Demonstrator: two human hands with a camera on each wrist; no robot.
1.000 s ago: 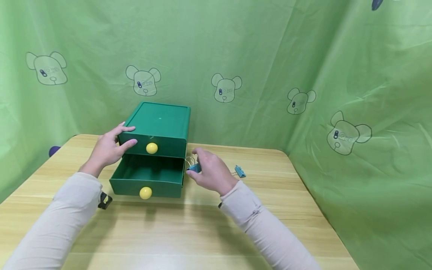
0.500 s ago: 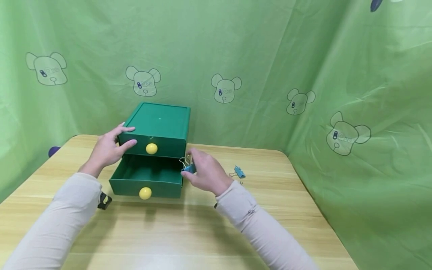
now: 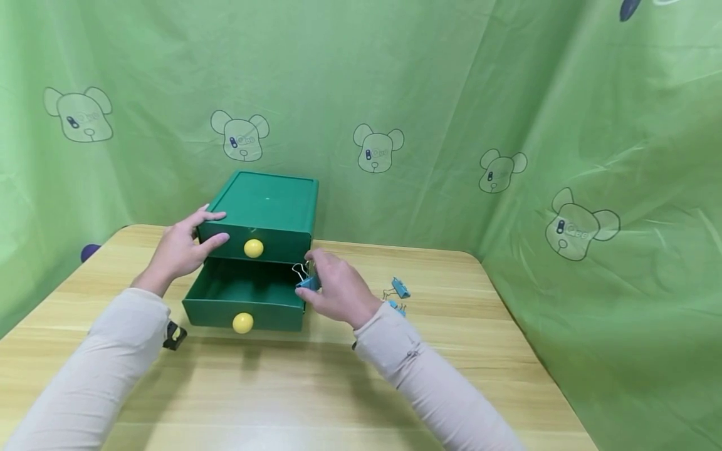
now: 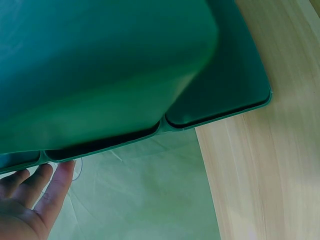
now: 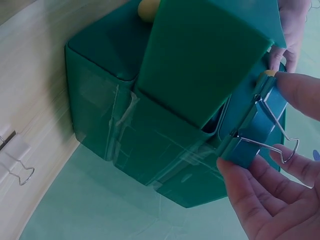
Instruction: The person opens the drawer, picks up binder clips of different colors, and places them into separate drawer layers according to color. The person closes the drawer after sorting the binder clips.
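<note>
A blue clip (image 3: 307, 284) is being pinched by its ends in a person's right hand (image 3: 340, 285) at the pulled-out drawer's (image 3: 209, 312) right edge, a hold probably leaving its wires (image 5: 260, 143) free. The left hand (image 3: 180, 247), fingers extended, is resting on the cabinet's (image 3: 271, 203) front left corner, apparently steadying it. Two more clips (image 3: 401, 287) are lying beyond the right sleeve (image 3: 431, 376) on the table (image 3: 282, 388).

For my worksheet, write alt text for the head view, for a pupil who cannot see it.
A right hand pinches a blue binder clip near the open drawer of a green cabinet, while the left hand touches the cabinet's upper left edge. More blue clips lie on the wooden table.
</note>
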